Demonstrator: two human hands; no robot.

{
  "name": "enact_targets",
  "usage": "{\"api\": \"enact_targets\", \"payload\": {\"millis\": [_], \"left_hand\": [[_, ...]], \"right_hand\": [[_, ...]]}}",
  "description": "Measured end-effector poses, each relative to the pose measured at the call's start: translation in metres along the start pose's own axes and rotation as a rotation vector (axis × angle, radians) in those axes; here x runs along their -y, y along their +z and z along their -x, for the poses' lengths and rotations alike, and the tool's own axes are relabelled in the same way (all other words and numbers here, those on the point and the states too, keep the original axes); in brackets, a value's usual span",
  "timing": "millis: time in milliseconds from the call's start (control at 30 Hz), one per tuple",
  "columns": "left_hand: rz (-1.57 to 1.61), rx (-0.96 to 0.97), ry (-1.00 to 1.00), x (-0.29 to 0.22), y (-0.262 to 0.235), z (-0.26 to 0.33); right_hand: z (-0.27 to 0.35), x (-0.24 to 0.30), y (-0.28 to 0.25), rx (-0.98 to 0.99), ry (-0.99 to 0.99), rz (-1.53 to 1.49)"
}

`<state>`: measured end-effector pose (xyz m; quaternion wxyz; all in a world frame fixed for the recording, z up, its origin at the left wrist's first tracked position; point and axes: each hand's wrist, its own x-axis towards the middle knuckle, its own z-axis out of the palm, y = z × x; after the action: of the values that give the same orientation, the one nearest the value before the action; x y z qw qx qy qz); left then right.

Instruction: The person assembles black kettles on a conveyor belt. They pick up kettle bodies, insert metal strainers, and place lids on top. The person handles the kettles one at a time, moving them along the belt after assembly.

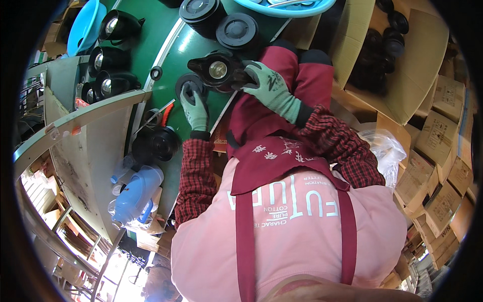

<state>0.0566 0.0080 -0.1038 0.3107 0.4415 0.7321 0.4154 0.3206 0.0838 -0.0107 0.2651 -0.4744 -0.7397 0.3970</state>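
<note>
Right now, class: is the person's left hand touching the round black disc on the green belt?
Touching. The head view shows the left hand with its gloved fingers pressed on the round black disc.

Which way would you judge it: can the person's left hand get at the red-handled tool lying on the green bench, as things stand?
Probably yes. The left hand rests on a black round lid, and the red-handled tool lies just beside it on the green bench, with nothing between them.

Brown cardboard boxes (443, 151) stacked at right, one open box (402, 65) above.

blue jug (135, 194) by my left elbow | blue basin (83, 25) far left | cardboard box (402, 65) of black parts at my right
</note>
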Motion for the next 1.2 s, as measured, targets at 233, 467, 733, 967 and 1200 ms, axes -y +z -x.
{"api": "enact_targets", "payload": {"millis": [233,467,733,967,1200], "left_hand": [[-1.058,0.108,0.211,0.026,-0.017,0.009],[-0.357,-0.164,0.413,-0.073,-0.001,0.015],[-0.251,-0.100,0.419,-0.117,0.017,0.001],[-0.260,0.007,0.325,-0.107,0.012,-0.001],[-0.312,0.048,0.296,-0.117,0.007,0.003]], "right_hand": [[-0.012,-0.004,0.031,0.004,0.023,0.060],[-0.102,-0.062,-0.100,-0.258,0.053,-0.057],[-0.246,-0.225,-0.215,-0.224,0.224,1.041],[-0.231,-0.196,-0.180,-0.243,0.046,0.893],[-0.131,-0.080,-0.129,-0.136,-0.344,0.413]]}}
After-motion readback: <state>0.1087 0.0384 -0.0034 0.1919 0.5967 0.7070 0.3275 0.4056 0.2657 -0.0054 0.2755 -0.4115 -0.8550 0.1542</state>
